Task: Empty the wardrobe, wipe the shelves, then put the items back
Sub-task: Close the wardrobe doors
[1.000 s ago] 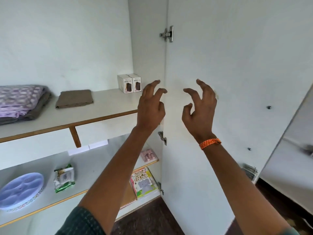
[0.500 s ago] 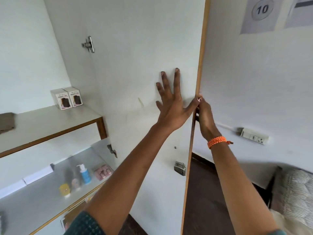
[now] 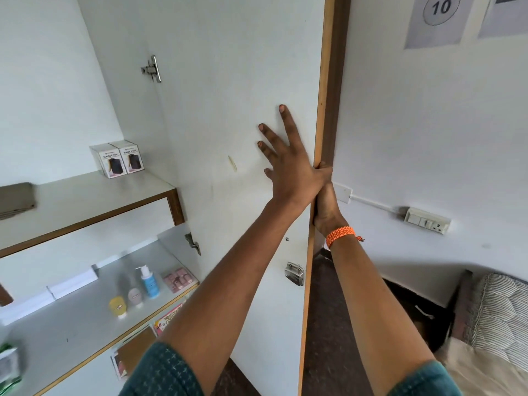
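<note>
Swinging the wardrobe door point(image 3: 228, 115) wide has been the work of the last second: a moment ago both my hands hung curled in front of its inner face, touching nothing, and now they are on it. My left hand point(image 3: 288, 164) lies flat against the inner panel, fingers straight and spread, so that grip is open and only pressing. My right hand point(image 3: 324, 201), the one with the orange wristband point(image 3: 341, 235), is wrapped round the door's wood-trimmed edge point(image 3: 324, 81) just beside my left palm; its fingers curl behind the edge, closed on it, though the far fingertips are hidden. The door now stands well out toward the wall with the switch socket point(image 3: 427, 220). To the left of my grip the shelves are fully exposed and still loaded: two small boxes point(image 3: 118, 160) sit at the back of the upper shelf point(image 3: 94, 201), and below them, lower left of my left forearm, a pump bottle point(image 3: 148, 281), a yellow tub point(image 3: 117, 307), a pale jar point(image 3: 135, 297) and a pink pack point(image 3: 178, 280) stand on the lower shelf point(image 3: 71, 332). I judge the emptying has not begun; with the door out of the way, my next reach should go to those boxes.
</note>
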A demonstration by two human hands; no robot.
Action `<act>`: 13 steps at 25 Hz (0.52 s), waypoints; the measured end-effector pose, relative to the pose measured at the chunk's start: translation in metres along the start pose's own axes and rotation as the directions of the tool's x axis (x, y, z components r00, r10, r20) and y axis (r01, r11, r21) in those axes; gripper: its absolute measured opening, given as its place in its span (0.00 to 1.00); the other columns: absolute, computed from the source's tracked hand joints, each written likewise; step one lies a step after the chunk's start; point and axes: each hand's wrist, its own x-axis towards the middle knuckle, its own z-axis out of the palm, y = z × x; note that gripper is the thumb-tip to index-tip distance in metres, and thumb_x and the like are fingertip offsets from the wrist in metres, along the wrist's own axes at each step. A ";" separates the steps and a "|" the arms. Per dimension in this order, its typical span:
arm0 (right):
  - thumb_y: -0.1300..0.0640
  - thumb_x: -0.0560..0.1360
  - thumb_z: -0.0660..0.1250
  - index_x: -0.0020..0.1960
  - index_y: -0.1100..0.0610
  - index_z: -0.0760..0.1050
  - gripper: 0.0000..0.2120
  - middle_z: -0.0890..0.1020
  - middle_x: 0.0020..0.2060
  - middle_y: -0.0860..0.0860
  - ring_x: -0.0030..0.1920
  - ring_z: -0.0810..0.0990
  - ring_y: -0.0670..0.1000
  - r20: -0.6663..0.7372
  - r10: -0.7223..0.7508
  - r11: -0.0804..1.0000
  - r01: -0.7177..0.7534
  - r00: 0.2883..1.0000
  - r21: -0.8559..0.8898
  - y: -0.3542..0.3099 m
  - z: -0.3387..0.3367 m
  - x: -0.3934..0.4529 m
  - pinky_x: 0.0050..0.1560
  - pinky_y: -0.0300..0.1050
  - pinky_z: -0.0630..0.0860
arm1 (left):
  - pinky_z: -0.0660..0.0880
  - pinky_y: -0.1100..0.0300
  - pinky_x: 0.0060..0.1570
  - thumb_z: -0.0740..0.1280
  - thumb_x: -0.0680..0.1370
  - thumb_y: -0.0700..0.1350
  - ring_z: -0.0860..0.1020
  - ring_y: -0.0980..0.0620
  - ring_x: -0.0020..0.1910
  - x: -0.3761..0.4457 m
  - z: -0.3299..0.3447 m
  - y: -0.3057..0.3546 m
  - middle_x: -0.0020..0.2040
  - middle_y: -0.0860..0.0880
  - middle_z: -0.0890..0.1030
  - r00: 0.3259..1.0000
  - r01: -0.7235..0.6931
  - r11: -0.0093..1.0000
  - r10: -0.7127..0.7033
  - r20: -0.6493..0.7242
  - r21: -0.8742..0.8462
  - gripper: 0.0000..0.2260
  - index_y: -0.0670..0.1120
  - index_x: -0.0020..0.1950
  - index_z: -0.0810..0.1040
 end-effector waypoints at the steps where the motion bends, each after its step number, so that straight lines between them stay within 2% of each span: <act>1: 0.57 0.81 0.52 0.48 0.53 0.78 0.15 0.81 0.42 0.52 0.45 0.80 0.50 -0.005 -0.013 1.000 0.013 1.000 0.002 0.001 0.006 -0.007 0.50 0.45 0.76 | 0.63 0.32 0.66 0.74 0.70 0.46 0.41 0.31 0.75 -0.005 -0.007 -0.001 0.76 0.38 0.35 1.000 -0.005 1.000 0.005 0.006 -0.013 0.54 0.52 0.76 0.31; 3: 0.61 0.80 0.53 0.46 0.54 0.78 0.15 0.80 0.40 0.52 0.44 0.79 0.50 -0.023 -0.044 0.999 0.043 0.999 -0.012 0.007 0.016 -0.020 0.50 0.46 0.75 | 0.66 0.36 0.66 0.73 0.71 0.45 0.42 0.31 0.75 -0.017 -0.023 -0.006 0.76 0.36 0.37 1.000 -0.022 0.999 0.022 0.007 -0.030 0.53 0.51 0.76 0.31; 5: 0.65 0.80 0.53 0.44 0.54 0.78 0.16 0.80 0.37 0.50 0.41 0.78 0.48 -0.040 -0.097 0.995 0.096 0.994 -0.025 0.014 0.032 -0.041 0.45 0.42 0.76 | 0.68 0.40 0.66 0.72 0.72 0.44 0.46 0.32 0.75 -0.035 -0.047 -0.012 0.77 0.34 0.41 0.999 -0.042 0.999 0.042 -0.004 -0.028 0.51 0.50 0.76 0.32; 8: 0.70 0.78 0.56 0.42 0.55 0.79 0.17 0.81 0.36 0.48 0.39 0.77 0.45 -0.044 -0.194 0.980 0.192 0.980 -0.040 0.029 0.072 -0.079 0.43 0.38 0.76 | 0.71 0.47 0.65 0.70 0.74 0.42 0.56 0.36 0.75 -0.069 -0.092 -0.025 0.76 0.34 0.52 0.997 -0.071 0.998 0.070 -0.039 -0.001 0.47 0.48 0.77 0.35; 10: 0.73 0.76 0.57 0.39 0.56 0.79 0.18 0.81 0.35 0.46 0.39 0.77 0.44 -0.041 -0.226 0.974 0.226 0.973 -0.024 0.042 0.103 -0.102 0.44 0.40 0.75 | 0.74 0.48 0.61 0.69 0.75 0.42 0.71 0.39 0.68 -0.093 -0.127 -0.041 0.72 0.34 0.65 0.992 -0.080 0.997 0.079 -0.097 -0.005 0.44 0.47 0.78 0.40; 11: 0.73 0.76 0.59 0.39 0.57 0.80 0.17 0.82 0.37 0.48 0.41 0.78 0.45 -0.029 -0.245 0.969 0.245 0.969 0.004 0.048 0.118 -0.111 0.47 0.43 0.75 | 0.76 0.50 0.58 0.70 0.75 0.42 0.77 0.42 0.62 -0.103 -0.142 -0.050 0.67 0.36 0.73 0.988 -0.079 0.997 0.077 -0.136 -0.008 0.42 0.47 0.79 0.43; 13: 0.71 0.77 0.61 0.45 0.57 0.83 0.15 0.83 0.50 0.54 0.51 0.79 0.49 0.024 -0.248 0.965 0.245 0.968 0.098 0.064 0.155 -0.133 0.54 0.44 0.76 | 0.79 0.55 0.53 0.70 0.76 0.44 0.82 0.49 0.50 -0.122 -0.179 -0.076 0.55 0.43 0.82 0.975 -0.078 0.996 0.069 -0.210 -0.039 0.37 0.47 0.78 0.51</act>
